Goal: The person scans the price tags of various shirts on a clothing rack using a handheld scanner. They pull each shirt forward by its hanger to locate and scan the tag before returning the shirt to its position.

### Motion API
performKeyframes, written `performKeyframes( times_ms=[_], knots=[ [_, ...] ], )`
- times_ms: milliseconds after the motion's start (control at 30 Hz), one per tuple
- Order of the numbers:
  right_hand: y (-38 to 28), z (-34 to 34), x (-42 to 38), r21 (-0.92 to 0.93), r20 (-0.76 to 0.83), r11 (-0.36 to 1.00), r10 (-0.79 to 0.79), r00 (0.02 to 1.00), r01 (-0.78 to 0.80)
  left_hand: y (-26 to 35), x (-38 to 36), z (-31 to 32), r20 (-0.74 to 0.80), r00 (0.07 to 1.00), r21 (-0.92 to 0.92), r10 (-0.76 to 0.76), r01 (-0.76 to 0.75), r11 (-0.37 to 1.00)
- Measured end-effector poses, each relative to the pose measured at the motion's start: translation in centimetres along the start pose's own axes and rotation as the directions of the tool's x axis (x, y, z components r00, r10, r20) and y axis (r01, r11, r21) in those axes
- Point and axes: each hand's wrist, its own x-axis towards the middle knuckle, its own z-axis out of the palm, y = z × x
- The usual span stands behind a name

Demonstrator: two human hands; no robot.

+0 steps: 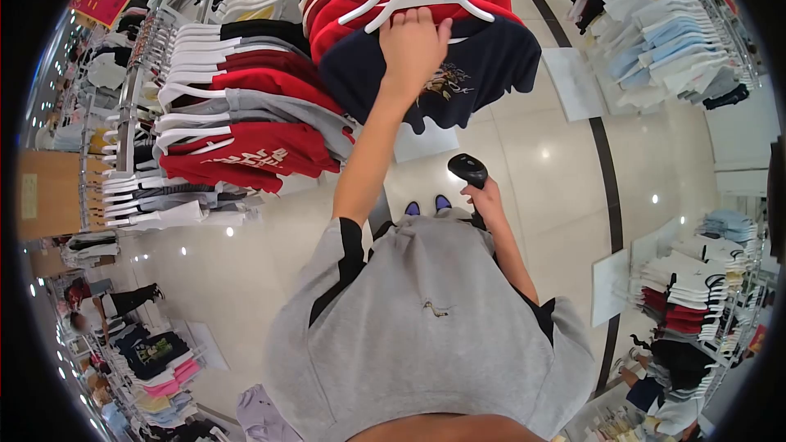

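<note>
Left hand [413,45] gripping navy T-shirt [458,74] (on rack [131,90]); right hand [483,195] holding scanner [467,169]

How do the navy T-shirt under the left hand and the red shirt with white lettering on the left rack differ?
Colour: the navy T-shirt is dark blue; the red shirt is bright red.
Print: the navy T-shirt carries a small picture graphic, the red shirt white lettering.
Contact: the left hand rests on the navy T-shirt; nothing touches the red shirt. The right hand holds a scanner.
Both hang on white hangers.
</note>
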Motion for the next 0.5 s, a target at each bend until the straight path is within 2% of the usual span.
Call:
performKeyframes(
  times_ms=[33,67,167,200,233,300,400,433,500],
  knots=[
    [-0.1,0.0,0.2,0.009,0.017,1.000,-0.018,1.000,0.017,-0.3,-0.4,0.4,0.255,0.960,0.072,-0.115,0.100,0.992],
    [-0.1,0.2,0.3,-0.006,-0.010,1.000,-0.027,1.000,0.027,-0.6,-0.6,0.7,0.480,0.847,0.163,-0.231,0.173,0.971],
    [-0.1,0.3,0.3,0.005,0.027,1.000,-0.025,0.999,0.025,-1.1,-0.9,0.9,0.441,0.883,0.090,-0.160,0.133,0.987],
    [0.0,0.6,0.5,0.010,0.025,1.000,-0.027,0.999,0.027,-1.1,-0.7,0.4,0.580,0.794,0.060,-0.182,0.181,0.982],
    [0.3,0.8,0.7,-0.002,0.018,0.999,-0.046,0.999,0.046,-1.2,-0.5,0.1,0.581,0.794,0.059,-0.180,0.180,0.982],
    [0.8,1.1,0.7,-0.017,0.013,0.998,-0.061,0.998,0.061,-1.3,-0.5,-0.5,0.627,0.764,-0.200,-0.154,0.349,0.916],
    [1.1,1.8,0.9,-0.055,0.023,0.992,-0.114,0.993,0.115,-1.3,-0.7,-1.1,0.619,0.772,-0.266,-0.148,0.383,0.885],
    [1.1,1.9,1.0,-0.082,0.027,0.990,-0.111,0.993,0.113,-1.1,-0.8,-1.4,0.619,0.771,-0.263,-0.151,0.385,0.885],
    [0.9,2.0,1.3,-0.113,0.030,0.987,-0.112,0.993,0.115,-0.7,-1.0,-2.0,0.509,0.843,-0.091,-0.174,0.254,0.963]
  ],
)
